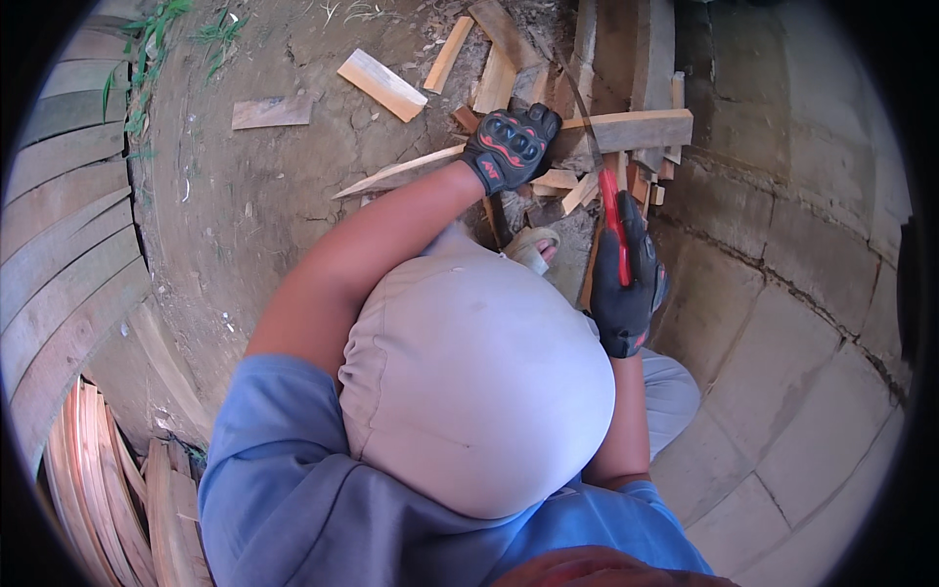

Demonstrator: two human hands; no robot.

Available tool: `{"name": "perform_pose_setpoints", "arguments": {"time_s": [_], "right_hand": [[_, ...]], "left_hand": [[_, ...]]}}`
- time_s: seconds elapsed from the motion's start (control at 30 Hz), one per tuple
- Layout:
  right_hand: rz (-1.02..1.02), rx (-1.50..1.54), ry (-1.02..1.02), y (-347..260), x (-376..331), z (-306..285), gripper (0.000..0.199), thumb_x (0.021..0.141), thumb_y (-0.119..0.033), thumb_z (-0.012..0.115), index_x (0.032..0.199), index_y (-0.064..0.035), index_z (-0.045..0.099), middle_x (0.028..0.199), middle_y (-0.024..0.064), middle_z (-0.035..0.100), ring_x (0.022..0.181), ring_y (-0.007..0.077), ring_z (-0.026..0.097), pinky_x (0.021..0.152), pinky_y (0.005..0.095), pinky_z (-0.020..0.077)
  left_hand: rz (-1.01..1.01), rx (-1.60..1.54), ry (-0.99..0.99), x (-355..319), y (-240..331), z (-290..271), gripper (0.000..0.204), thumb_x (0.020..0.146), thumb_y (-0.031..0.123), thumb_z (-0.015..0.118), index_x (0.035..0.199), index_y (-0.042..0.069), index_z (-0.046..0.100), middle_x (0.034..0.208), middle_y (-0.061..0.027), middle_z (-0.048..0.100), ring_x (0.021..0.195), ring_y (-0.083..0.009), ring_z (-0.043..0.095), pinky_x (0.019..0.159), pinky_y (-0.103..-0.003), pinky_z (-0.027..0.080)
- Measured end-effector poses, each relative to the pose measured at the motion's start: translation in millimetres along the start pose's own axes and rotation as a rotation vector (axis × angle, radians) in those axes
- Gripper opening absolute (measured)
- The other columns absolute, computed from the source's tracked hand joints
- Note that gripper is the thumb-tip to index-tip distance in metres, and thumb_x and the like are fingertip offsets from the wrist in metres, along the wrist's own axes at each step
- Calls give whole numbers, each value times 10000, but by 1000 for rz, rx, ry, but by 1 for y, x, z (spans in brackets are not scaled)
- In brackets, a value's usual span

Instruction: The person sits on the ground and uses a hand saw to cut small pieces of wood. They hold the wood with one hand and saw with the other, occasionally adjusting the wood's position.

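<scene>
My left hand (511, 145), in a black glove with red trim, presses and curls over the left end of a short wooden board (641, 128). The board lies crosswise over longer timbers. My right hand (626, 279), gloved alike, is wrapped around the red handle (613, 210) of a handsaw. Its thin, dark, curved saw blade (579, 96) runs away from me across the board, just right of my left hand. Where the teeth meet the wood is too small to make out. The fingertips of my left hand are partly hidden.
Several offcuts (381, 85) lie on the bare dirt. Long timbers (653, 59) stretch away at the far right. A block wall (773, 215) stands along the right. Planks line the left, with stacked wood strips (93, 479) at the near left. My foot (533, 248) is close below the board.
</scene>
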State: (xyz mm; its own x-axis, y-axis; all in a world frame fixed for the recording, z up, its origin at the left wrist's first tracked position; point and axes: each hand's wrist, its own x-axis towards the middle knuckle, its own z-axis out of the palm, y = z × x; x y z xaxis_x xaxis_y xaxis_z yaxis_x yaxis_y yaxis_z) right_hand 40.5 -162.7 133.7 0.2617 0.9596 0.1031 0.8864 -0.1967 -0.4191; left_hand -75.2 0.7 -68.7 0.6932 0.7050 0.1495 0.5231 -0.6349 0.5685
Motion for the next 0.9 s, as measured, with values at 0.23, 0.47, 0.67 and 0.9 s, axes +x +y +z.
{"name": "perform_pose_setpoints", "arguments": {"time_s": [0.23, 0.47, 0.67, 0.9], "right_hand": [[-41, -20, 42, 24, -26, -1, 435, 1005, -157, 678, 1437, -114, 682, 1284, 190, 758, 1022, 362, 788, 851, 434, 617], [13, -113, -130, 41, -145, -84, 446, 954, -84, 685, 1392, 3, 689, 1205, 213, 780, 883, 321, 796, 779, 387, 616], [-13, 0, -69, 15, -82, -74, 434, 963, -84, 682, 1393, -25, 698, 1190, 220, 779, 938, 367, 798, 810, 406, 619], [-35, -8, 24, 14, 37, -23, 387, 1013, -127, 661, 1395, -118, 719, 1237, 170, 775, 1024, 360, 791, 857, 400, 617]], "left_hand": [[-24, 22, -236, 12, 7, -19, 691, 836, 599, 761, 1241, 55, 624, 985, -185, 776, 868, -377, 774, 745, -498, 607], [-54, 46, -94, 3, 1, -1, 630, 806, 551, 782, 1202, 84, 634, 1031, -163, 769, 904, -378, 773, 789, -508, 608], [-288, -8, -65, 10, 19, 9, 583, 764, 459, 811, 1194, 88, 679, 1070, -174, 755, 990, -361, 761, 844, -491, 606], [-530, -69, -67, 52, -39, -24, 610, 795, 456, 789, 1252, 64, 690, 1176, -218, 761, 1107, -399, 740, 950, -496, 587]]}}
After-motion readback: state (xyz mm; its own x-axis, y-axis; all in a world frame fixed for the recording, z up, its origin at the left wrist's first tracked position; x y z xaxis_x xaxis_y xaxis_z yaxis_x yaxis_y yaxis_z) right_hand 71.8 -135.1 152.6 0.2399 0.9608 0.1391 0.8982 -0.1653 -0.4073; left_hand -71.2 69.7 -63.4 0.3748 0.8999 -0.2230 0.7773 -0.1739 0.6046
